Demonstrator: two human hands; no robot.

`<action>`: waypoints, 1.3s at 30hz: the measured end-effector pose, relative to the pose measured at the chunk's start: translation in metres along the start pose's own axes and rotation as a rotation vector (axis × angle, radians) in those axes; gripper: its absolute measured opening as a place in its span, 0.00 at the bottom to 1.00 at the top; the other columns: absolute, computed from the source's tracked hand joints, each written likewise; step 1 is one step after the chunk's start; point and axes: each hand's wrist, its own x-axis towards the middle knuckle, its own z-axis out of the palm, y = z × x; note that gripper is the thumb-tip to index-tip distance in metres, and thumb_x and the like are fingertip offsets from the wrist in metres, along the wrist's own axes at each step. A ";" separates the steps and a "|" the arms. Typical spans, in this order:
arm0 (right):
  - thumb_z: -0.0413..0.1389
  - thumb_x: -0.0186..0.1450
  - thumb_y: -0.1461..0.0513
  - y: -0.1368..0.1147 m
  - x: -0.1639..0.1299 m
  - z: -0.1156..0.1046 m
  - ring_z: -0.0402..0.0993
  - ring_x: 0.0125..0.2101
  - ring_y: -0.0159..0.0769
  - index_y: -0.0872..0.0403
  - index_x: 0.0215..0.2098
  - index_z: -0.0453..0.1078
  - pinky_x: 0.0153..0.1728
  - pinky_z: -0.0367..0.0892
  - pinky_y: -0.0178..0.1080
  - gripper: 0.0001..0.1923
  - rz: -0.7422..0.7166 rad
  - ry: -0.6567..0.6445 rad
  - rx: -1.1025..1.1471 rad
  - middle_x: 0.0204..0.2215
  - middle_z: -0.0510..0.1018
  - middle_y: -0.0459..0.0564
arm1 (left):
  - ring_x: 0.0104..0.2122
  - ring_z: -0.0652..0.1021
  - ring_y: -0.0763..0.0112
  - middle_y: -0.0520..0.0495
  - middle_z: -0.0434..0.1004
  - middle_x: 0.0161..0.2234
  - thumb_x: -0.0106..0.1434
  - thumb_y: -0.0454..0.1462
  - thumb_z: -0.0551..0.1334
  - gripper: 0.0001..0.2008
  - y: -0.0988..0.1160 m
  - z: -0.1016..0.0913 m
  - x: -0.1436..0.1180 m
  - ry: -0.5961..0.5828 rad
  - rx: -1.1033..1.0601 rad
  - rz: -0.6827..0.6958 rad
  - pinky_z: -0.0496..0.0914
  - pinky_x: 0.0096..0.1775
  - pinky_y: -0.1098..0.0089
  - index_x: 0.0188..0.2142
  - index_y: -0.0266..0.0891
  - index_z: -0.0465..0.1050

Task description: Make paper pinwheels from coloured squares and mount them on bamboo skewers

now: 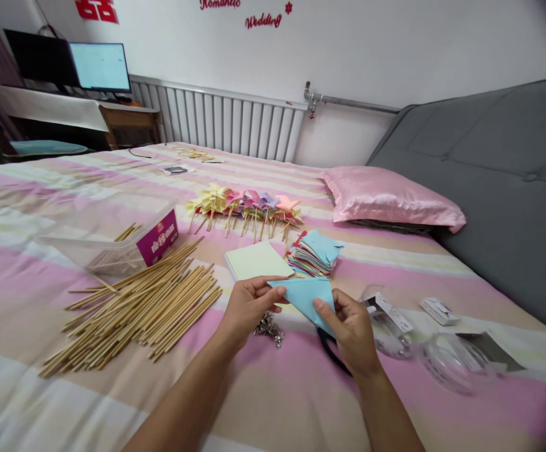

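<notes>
A sheet of blue paper [305, 296], folded into a triangle, is stretched between my two hands above the bed. My left hand [249, 307] pinches its left corner between thumb and fingers. On the other side my right hand [351, 326] grips the paper with the thumb on top. Black-handled scissors [332, 351] lie partly hidden under my right hand. Small metal pieces [269, 328] are heaped beside my left hand. Just beyond the hands sit a stack of pale square paper [256, 260] and a pile of cut coloured paper [317, 251].
Many wooden sticks [160, 307] lie at the left near a clear plastic box [108, 251]. Paper pinwheels [249, 204] lie farther back. Clear round containers [456, 361] and a small white box [439, 311] are at right, below a pink pillow [390, 198].
</notes>
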 end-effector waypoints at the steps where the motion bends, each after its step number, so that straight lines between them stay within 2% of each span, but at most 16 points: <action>1: 0.57 0.58 0.53 -0.001 0.000 0.000 0.51 0.20 0.27 0.54 0.21 0.60 0.20 0.49 0.32 0.16 0.002 -0.004 -0.003 0.18 0.56 0.40 | 0.30 0.79 0.67 0.43 0.80 0.28 0.51 0.44 0.68 0.20 0.000 0.000 0.000 0.003 0.003 0.001 0.69 0.29 0.74 0.40 0.33 0.77; 20: 0.57 0.59 0.53 -0.002 -0.002 0.003 0.46 0.20 0.26 0.53 0.22 0.56 0.20 0.45 0.32 0.17 0.021 -0.008 0.048 0.18 0.53 0.39 | 0.29 0.79 0.65 0.43 0.81 0.28 0.51 0.45 0.68 0.18 -0.003 -0.001 0.002 0.040 0.017 -0.019 0.70 0.30 0.72 0.35 0.33 0.79; 28: 0.57 0.59 0.52 -0.005 -0.001 0.003 0.48 0.20 0.26 0.53 0.22 0.56 0.20 0.46 0.32 0.17 0.036 -0.015 0.055 0.18 0.54 0.39 | 0.30 0.79 0.66 0.43 0.81 0.30 0.52 0.45 0.68 0.22 0.000 -0.004 0.002 -0.003 0.007 0.011 0.71 0.32 0.71 0.45 0.35 0.76; 33: 0.58 0.58 0.53 -0.005 -0.001 0.004 0.48 0.19 0.26 0.53 0.23 0.59 0.19 0.46 0.31 0.16 0.027 0.015 0.085 0.18 0.55 0.39 | 0.30 0.79 0.66 0.43 0.81 0.28 0.53 0.47 0.67 0.21 0.001 -0.003 0.002 0.016 0.027 -0.009 0.70 0.30 0.72 0.42 0.34 0.78; 39: 0.57 0.58 0.53 -0.004 -0.001 0.004 0.49 0.20 0.26 0.53 0.22 0.58 0.20 0.48 0.32 0.16 0.006 0.007 0.058 0.18 0.56 0.39 | 0.25 0.77 0.72 0.45 0.80 0.25 0.53 0.47 0.66 0.18 0.003 -0.002 0.002 0.034 0.012 -0.012 0.70 0.29 0.74 0.37 0.35 0.80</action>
